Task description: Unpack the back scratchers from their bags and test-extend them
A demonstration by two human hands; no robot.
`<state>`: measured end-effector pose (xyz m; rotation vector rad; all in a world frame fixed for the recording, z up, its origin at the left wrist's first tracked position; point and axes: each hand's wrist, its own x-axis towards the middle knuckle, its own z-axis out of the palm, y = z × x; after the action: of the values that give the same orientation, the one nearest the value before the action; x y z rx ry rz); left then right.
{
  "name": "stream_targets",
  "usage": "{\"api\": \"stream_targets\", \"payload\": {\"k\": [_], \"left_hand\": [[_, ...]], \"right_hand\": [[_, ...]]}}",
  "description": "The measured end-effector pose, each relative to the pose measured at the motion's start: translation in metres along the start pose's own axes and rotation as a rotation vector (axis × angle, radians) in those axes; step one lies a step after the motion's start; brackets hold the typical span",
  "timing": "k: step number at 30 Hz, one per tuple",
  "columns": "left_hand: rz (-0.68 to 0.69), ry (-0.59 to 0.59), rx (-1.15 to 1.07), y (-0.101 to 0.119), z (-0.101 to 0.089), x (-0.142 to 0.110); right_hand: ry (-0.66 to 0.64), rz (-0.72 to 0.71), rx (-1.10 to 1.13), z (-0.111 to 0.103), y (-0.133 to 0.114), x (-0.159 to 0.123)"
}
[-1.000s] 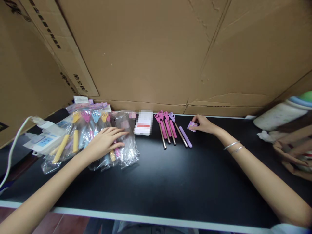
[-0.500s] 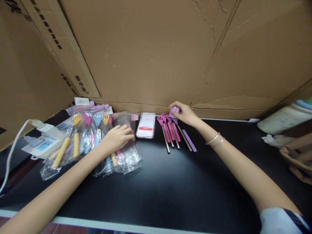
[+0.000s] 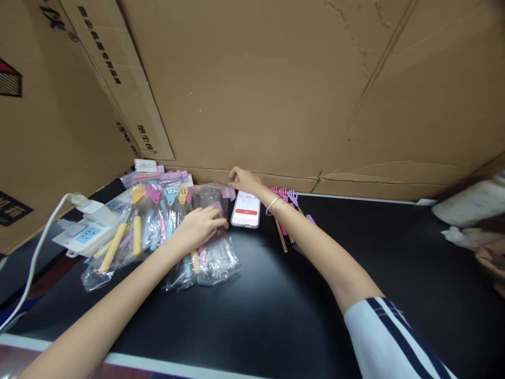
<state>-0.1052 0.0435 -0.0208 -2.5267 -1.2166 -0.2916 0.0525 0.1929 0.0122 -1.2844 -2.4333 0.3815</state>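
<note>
**Bench stock: packaged and loose hand-shaped scratchers, right hand now at the far edge of the packets**

- Left hand (image 3: 199, 226): lies palm down on the clear plastic packets (image 3: 165, 231), fingers loosely together and bent, fingertips toward the phone. Same resting place as half a second ago; hardly moved.
- Right hand (image 3: 244, 181): has travelled left from the loose scratchers, across the phone, to the top edge of the packets by the cardboard wall. Fingers curled and close together; a small purple tag (image 3: 231, 193) shows just under them. Whether it is pinched cannot be told. Bracelets on the wrist.
- Clear plastic packets: fanned on the black table (image 3: 355, 252), left of centre, holding yellow, pink and blue hand-shaped scratchers. Position unchanged.
- Phone (image 3: 245, 210): flat between the packets and the loose scratchers, red bar on screen.
- Loose scratchers (image 3: 284, 197): pink and purple heads, metal stems, now partly hidden behind the right forearm.
- Power strip (image 3: 84, 229): white, left of the packets, cable running off to the left.
</note>
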Motion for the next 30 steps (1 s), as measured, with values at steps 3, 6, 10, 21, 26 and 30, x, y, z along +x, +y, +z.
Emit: {"api": "stream_targets", "payload": {"k": [3,6,10,21,26,30], "left_hand": [[-0.013,0.024,0.023,0.0,0.0,0.0],[-0.032,0.037,0.038,0.001,0.001,0.001],[-0.049,0.039,0.044,0.002,0.0,0.001],[-0.159,0.059,-0.069,-0.002,-0.009,0.0],[-0.363,0.101,0.007,-0.024,-0.029,-0.01],[-0.677,-0.029,0.153,-0.05,-0.041,-0.029]], "right_hand": [[-0.01,0.006,-0.067,0.01,-0.001,0.004],[-0.018,-0.016,-0.121,0.015,0.002,0.004],[-0.026,-0.089,-0.157,0.02,0.002,0.001],[-0.087,-0.169,-0.105,0.021,-0.004,-0.005],[-0.059,-0.194,-0.094,0.007,-0.005,-0.015],[-0.019,-0.23,-0.114,-0.019,-0.005,-0.044]]}}
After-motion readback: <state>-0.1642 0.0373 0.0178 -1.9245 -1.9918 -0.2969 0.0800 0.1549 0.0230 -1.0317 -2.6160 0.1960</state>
